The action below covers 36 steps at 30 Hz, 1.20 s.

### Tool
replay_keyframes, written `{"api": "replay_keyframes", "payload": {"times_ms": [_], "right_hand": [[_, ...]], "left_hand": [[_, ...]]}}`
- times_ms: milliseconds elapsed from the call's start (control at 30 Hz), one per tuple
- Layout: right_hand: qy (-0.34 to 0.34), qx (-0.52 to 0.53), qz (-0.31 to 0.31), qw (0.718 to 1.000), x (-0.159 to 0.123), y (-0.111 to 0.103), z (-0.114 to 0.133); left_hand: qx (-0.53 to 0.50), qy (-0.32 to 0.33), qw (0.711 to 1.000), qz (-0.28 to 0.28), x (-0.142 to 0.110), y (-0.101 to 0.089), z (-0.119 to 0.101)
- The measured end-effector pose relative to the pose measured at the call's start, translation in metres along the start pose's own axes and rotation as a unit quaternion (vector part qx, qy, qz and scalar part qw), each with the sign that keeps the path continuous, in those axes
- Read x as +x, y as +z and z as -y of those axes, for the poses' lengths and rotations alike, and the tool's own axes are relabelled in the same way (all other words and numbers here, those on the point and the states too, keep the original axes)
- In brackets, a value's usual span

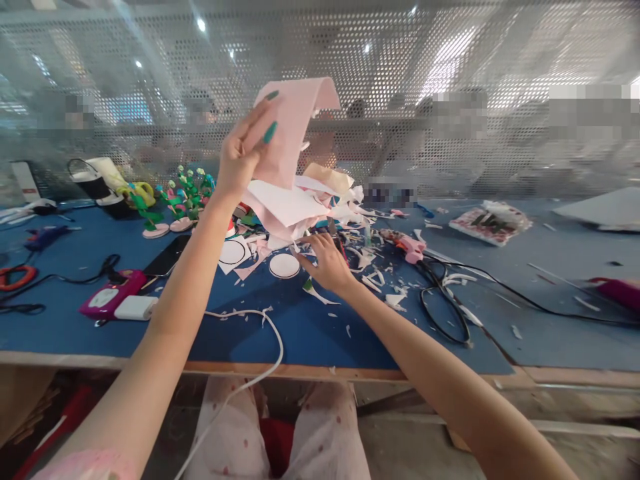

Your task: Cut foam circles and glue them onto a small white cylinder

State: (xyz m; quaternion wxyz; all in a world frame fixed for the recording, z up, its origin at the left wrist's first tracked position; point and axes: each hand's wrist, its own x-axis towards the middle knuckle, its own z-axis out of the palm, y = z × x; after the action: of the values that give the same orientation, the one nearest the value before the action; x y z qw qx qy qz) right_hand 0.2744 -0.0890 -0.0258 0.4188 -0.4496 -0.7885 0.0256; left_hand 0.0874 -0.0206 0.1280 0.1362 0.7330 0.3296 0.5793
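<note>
My left hand (243, 152) is raised above the blue table (310, 333), fingers closed on a pink foam sheet (293, 127) that curls over at its top. Below it lies a pile of pink and white foam sheets (287, 207) and scraps. My right hand (325, 261) rests low on the table at the pile's front edge, fingers curled around something dark that I cannot make out. A white foam disc (284, 265) lies just left of that hand, and another white circle (233, 252) sits further left.
Green foam flower figures (183, 197) stand at the back left. A phone (167, 255), a pink device (107, 295) and a white charger (136, 307) lie at the left. A pink glue gun (410, 247) with black cable (445, 300) lies right. A perforated screen (450, 100) backs the table.
</note>
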Motion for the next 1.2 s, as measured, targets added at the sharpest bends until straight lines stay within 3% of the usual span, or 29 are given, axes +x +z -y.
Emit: {"api": "replay_keyframes", "payload": {"times_ms": [67,167,200,267,367,467,600,667,833,1033,1200], "right_hand": [[0.069,0.134,-0.006,0.989,0.001,0.005,-0.004],[0.198,0.365,-0.041,0.909,0.007,0.008,-0.015],[0.22,0.394,-0.048,0.891,0.009,0.009,-0.02],[0.275,0.389,-0.062,0.877,0.011,0.01,-0.027],[0.331,0.28,-0.068,0.898,0.01,0.013,-0.033],[0.328,0.219,-0.056,0.917,0.006,0.015,-0.031],[0.329,0.24,-0.016,0.913,0.005,0.014,-0.026],[0.299,0.221,-0.005,0.928,0.005,0.013,-0.026],[0.237,0.114,-0.021,0.965,0.007,0.012,-0.033],[0.169,0.033,-0.16,0.972,0.01,0.007,-0.043],[0.129,0.034,-0.117,0.984,0.007,0.002,-0.04]], "left_hand": [[-0.041,-0.025,0.997,0.068,-0.017,0.016,0.004],[-0.049,-0.075,0.987,0.135,-0.058,0.042,0.015],[-0.025,-0.096,0.984,0.149,-0.074,0.048,0.02],[0.049,-0.133,0.971,0.193,-0.104,0.054,0.028],[0.174,-0.155,0.948,0.216,-0.129,0.045,0.04],[0.339,-0.114,0.912,0.2,-0.126,0.024,0.053],[0.468,-0.123,0.823,0.297,-0.113,0.004,0.067],[0.486,-0.132,0.803,0.318,-0.113,0.002,0.071],[0.498,-0.114,0.814,0.277,-0.118,0.003,0.082],[0.509,-0.111,0.812,0.263,-0.12,0.004,0.095],[0.512,-0.069,0.817,0.256,-0.12,0.006,0.097]]}}
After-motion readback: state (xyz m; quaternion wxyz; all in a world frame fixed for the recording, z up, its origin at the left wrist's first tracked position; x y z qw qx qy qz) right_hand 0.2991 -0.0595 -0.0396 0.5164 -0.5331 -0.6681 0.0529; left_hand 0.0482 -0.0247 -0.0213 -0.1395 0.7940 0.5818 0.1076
